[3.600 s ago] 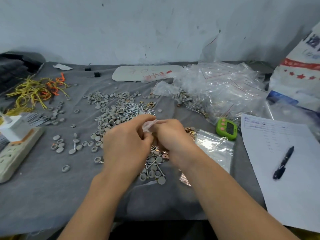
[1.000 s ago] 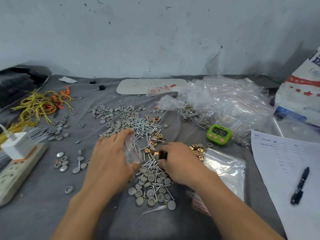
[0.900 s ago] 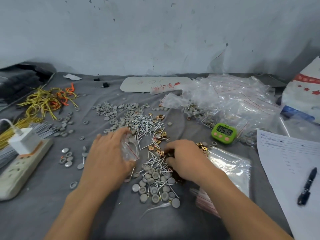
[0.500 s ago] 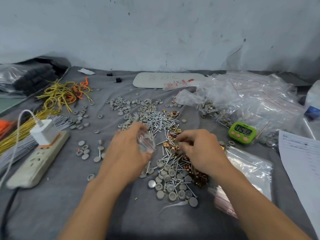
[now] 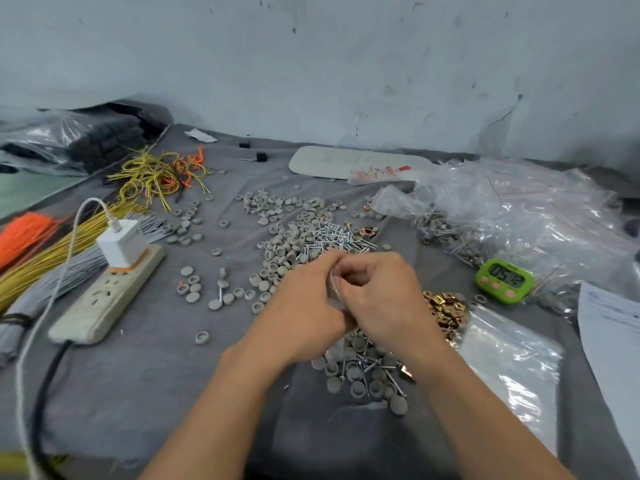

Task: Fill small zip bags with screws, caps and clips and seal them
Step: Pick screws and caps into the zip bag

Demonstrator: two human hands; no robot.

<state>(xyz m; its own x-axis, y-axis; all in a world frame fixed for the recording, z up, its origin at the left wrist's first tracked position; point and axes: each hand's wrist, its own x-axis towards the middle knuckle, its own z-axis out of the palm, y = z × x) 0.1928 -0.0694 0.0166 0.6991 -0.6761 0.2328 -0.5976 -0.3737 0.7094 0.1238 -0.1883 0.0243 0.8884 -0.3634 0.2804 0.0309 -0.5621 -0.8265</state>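
My left hand and my right hand meet over the middle of the grey cloth, and both pinch a small clear zip bag between them. Most of the bag is hidden by the fingers, so its contents cannot be seen. Silver screws lie in a heap just beyond the hands. Grey round caps spread to the left of them, with more caps and screws below my wrists. Gold clips sit in a pile right of my right hand.
A stack of empty zip bags lies at the right, with a green timer and a heap of filled bags behind it. A power strip with a charger and wire bundles occupy the left. Paper lies far right.
My right hand came off the pile of parts and joined my left hand at the bag. The bag went from open in my left hand to pinched by both hands. The view shifted left.
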